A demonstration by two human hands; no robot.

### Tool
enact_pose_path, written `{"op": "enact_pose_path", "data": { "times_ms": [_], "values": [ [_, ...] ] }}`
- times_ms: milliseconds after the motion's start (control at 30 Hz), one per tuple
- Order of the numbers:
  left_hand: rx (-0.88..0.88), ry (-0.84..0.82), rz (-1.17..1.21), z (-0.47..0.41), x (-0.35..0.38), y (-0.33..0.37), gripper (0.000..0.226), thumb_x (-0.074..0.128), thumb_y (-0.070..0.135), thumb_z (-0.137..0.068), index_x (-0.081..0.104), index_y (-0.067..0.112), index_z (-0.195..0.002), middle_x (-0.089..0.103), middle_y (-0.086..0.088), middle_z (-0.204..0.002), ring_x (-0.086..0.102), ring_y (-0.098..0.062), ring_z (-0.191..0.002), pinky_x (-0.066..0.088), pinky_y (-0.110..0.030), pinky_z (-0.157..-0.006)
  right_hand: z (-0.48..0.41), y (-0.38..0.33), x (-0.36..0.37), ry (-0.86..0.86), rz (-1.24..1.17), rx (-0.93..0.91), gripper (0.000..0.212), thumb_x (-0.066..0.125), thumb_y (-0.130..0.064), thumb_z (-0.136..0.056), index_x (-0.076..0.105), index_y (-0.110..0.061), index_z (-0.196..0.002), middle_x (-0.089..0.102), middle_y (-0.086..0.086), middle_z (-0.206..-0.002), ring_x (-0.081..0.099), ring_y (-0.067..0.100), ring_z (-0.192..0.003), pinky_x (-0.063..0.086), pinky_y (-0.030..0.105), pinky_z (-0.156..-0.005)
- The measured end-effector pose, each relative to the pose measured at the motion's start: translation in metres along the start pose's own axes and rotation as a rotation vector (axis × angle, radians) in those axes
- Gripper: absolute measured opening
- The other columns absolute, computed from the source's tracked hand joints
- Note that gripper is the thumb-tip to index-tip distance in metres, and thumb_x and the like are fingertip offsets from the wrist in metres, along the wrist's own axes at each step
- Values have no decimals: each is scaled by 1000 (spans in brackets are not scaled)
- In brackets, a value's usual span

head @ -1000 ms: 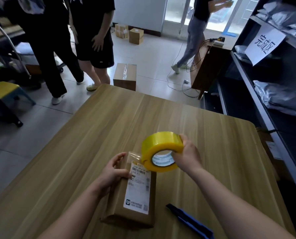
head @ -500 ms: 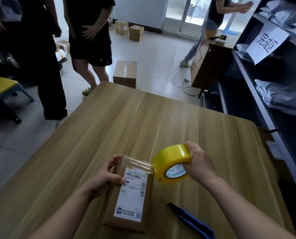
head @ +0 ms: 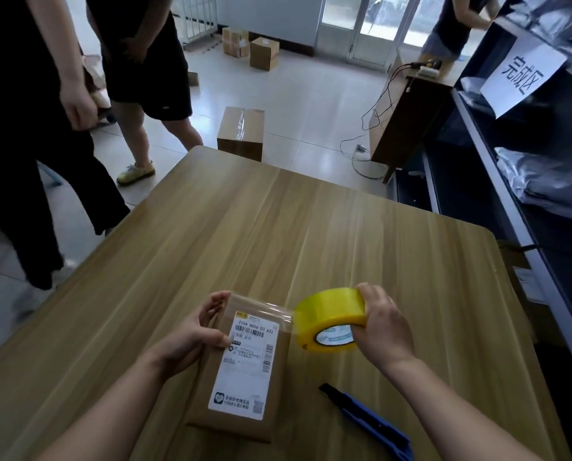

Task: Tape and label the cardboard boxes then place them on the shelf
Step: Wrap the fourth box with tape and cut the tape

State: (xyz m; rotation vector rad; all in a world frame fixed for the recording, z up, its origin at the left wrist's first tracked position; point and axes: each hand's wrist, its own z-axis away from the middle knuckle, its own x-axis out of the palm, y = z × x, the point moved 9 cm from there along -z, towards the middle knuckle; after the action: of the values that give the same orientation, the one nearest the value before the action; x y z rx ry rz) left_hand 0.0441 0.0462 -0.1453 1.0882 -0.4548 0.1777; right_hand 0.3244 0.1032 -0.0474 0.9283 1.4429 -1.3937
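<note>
**Parcel half-sealed.** A small cardboard box lies flat near the front edge of the bench, with its shipping label already stuck on top. The left hand grips the box's left edge, fingers curled round the side and thumb pressing beside the label. The right hand clasps a yellow tape roll just to the right of the box. A clear strip of tape runs uncut from the roll across the box's far end. Labelling looks done, and taping appears to be midway. What seems left is to cut the strip, perhaps with the blue cutter lying on the bench, smooth it down, and carry the box to the shelf at right.
</note>
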Motion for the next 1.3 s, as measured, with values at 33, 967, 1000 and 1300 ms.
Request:
{"op": "enact_pose_path", "data": {
  "times_ms": [33, 967, 1000, 1300],
  "values": [
    [3, 3, 6, 0, 0, 1, 101, 79, -1, -41, 42, 12, -135, 51, -19, -126, 64, -34, -103, 58, -47, -77, 1, -1, 0, 11, 6, -5, 52, 71, -11, -79, 50, -18, -127, 53, 4, -119, 53, 24, -107, 43, 32, -73],
    [-274, 414, -1466, 21, 53, 8, 139, 45, 96, -53, -27, 22, -146, -44, -8, -149, -35, -33, -140, -3, -69, -109, 16, -22, 21, -35, 187, -94, 51, 62, -46, -88, 42, -23, -128, 51, -1, -121, 53, 18, -109, 44, 29, -78],
    [-294, 393, -1516, 19, 62, 2, 144, 42, 99, -46, -30, 22, -145, -49, -10, -145, -40, -36, -136, -5, -73, -106, 16, -23, 21, -28, 203, -104, 51, 64, -47, -87, 43, -22, -127, 52, -1, -119, 54, 18, -107, 45, 30, -76],
    [-309, 467, -1537, 3, 60, 13, 116, 68, 69, -62, 3, 36, -152, -11, -2, -161, -17, -43, -144, 20, -70, -107, 7, -38, -1, 216, 276, -296, 57, 90, -43, -44, 63, -20, -89, 57, 1, -70, 58, 24, -54, 44, 32, -45]
  ]
}}
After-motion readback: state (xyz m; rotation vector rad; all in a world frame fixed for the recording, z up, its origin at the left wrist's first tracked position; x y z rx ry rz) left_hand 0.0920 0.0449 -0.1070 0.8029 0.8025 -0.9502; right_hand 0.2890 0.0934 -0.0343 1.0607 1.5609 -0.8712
